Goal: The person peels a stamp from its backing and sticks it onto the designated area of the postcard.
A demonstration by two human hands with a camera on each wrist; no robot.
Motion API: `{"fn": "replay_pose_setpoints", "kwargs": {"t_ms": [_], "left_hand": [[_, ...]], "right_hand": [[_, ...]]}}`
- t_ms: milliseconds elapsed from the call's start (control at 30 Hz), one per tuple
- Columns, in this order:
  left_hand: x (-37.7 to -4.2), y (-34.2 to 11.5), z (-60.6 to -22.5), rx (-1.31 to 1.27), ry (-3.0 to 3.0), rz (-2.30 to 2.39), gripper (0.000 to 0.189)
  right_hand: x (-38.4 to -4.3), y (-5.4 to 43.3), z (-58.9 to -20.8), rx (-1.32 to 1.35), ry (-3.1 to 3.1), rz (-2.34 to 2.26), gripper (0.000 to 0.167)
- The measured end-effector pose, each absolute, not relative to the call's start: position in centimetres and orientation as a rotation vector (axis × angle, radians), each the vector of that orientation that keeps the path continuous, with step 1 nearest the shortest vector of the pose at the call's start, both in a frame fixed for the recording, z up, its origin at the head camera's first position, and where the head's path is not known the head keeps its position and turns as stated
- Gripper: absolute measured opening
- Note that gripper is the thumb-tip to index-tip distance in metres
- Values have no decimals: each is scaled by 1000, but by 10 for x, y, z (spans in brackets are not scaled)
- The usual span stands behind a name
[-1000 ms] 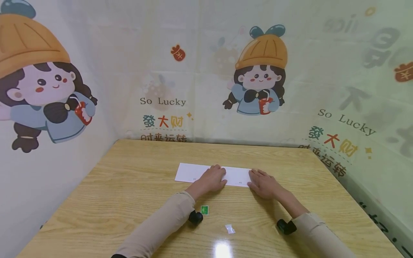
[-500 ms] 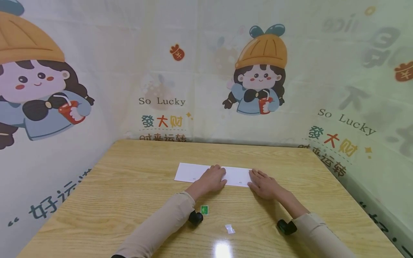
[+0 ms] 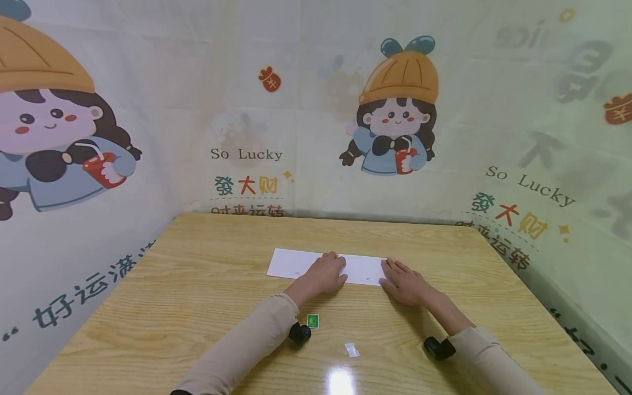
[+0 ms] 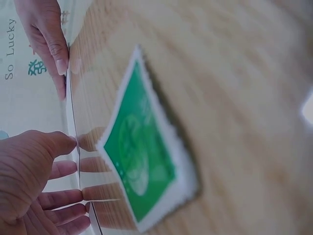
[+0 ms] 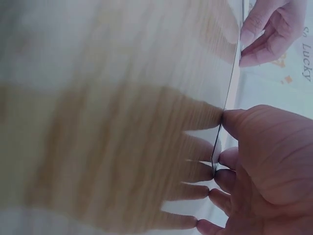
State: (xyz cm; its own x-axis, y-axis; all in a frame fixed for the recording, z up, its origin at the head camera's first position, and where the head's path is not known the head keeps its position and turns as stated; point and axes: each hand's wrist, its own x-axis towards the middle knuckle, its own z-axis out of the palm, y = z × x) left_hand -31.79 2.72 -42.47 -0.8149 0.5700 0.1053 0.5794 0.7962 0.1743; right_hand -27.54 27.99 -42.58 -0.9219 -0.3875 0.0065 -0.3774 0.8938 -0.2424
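Note:
A long white paper strip (image 3: 291, 264) lies flat across the table, with small printed marks near its front edge. It may be two pieces side by side; the left hand covers the place where they would meet. My left hand (image 3: 325, 274) rests on its middle, thumb at the near edge and fingers reaching over the paper. At the right end my right hand (image 3: 404, 282) presses down, fingers extended and thumb on the near corner. A green postage stamp (image 4: 142, 152) with a serrated white border lies on the table, close to the left wrist camera.
A small shiny whitish scrap (image 3: 352, 350) lies on the wooden table (image 3: 207, 307), nearer to me than the stamp. Black wrist cameras hang under both sleeves. Printed cloth walls (image 3: 316, 109) border the table at the back and sides.
Both hands and the paper stay in place. Only the printed cloth at the left has shifted to the left in the head view.

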Motion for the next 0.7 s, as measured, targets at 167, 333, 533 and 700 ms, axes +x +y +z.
{"fn": "replay_pose_setpoints", "kwargs": {"t_ms": [167, 333, 533, 700], "left_hand": [[-317, 27, -423, -938, -2938, -300, 32], [-316, 26, -426, -933, -2948, -350, 32], [-315, 24, -423, -905, -2932, -483, 39], [-313, 21, -418, -911, -2895, -541, 41]], "right_hand": [[-276, 284, -433, -652, 3095, -420, 61], [-273, 282, -431, -671, 3136, -527, 62], [-274, 282, -429, -645, 3178, -657, 60], [-267, 282, -425, -603, 3185, -788, 57]]}}
